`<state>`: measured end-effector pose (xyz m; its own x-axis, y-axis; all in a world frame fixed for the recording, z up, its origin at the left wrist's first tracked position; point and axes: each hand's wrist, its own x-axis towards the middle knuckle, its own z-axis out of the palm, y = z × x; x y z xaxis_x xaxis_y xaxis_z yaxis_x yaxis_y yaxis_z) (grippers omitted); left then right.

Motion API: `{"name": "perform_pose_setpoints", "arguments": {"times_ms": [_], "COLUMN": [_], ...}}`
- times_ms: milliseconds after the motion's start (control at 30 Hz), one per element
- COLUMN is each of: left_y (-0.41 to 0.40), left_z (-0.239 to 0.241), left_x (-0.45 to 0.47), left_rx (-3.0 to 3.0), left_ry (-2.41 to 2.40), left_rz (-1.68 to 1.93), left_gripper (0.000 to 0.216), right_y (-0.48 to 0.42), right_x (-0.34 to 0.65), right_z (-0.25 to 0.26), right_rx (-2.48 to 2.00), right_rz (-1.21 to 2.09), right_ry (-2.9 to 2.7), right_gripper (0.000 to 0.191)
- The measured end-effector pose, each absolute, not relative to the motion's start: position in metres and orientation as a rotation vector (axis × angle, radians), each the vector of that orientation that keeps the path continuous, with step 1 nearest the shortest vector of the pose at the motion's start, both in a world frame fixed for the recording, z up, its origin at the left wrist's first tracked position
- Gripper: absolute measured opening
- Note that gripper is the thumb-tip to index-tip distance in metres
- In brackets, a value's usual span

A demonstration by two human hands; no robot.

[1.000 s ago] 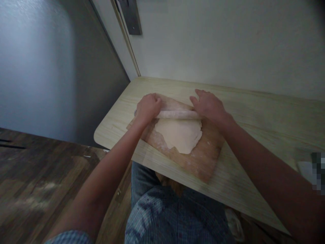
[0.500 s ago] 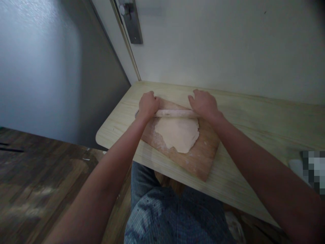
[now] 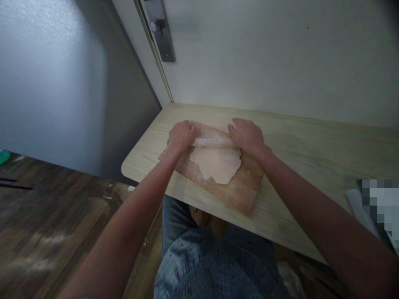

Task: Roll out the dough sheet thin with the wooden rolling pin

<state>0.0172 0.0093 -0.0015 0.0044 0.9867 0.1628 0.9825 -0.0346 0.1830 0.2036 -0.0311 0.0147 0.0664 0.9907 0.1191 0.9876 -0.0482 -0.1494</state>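
Note:
A pale, irregular sheet of dough (image 3: 216, 164) lies flat on a wooden cutting board (image 3: 241, 199) dusted with flour. Along the dough's far edge lies a wooden rolling pin (image 3: 213, 142), coated in flour. My left hand (image 3: 181, 135) is closed over the pin's left end. On the right end, my right hand (image 3: 247, 135) is closed too, its palm down and knuckles up. Both hands hide the ends of the pin. A small metal ring at the board's far left corner shows just beside my left wrist.
The board sits at an angle on a light wooden table (image 3: 311, 153) set against a white door (image 3: 264, 62) with a metal lock plate (image 3: 163, 37). A grey panel (image 3: 62, 91) stands at left. A partly blurred-out object (image 3: 378, 207) lies at the right.
The view has shifted slightly. Both hands keep hold of the rolling pin at the dough's far edge, and my right hand sits a little closer to my left. The dough's outline looks much the same.

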Motion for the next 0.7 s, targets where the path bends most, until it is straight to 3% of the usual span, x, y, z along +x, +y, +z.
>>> {"name": "perform_pose_setpoints", "arguments": {"times_ms": [267, 700], "left_y": [-0.026, -0.083], "left_z": [0.004, 0.005], "left_x": [0.014, -0.003], "left_rx": [2.348, 2.636], "left_ry": [2.113, 1.868], "left_rz": [0.337, 0.547], "left_gripper": [0.04, 0.038], "right_y": [-0.061, -0.123], "right_x": [0.201, 0.199], "right_z": [0.007, -0.01], "right_rx": [-2.088, -1.855], "right_rz": [0.088, 0.111], "right_ry": [-2.031, -2.036], "right_gripper": [0.046, 0.049]}}
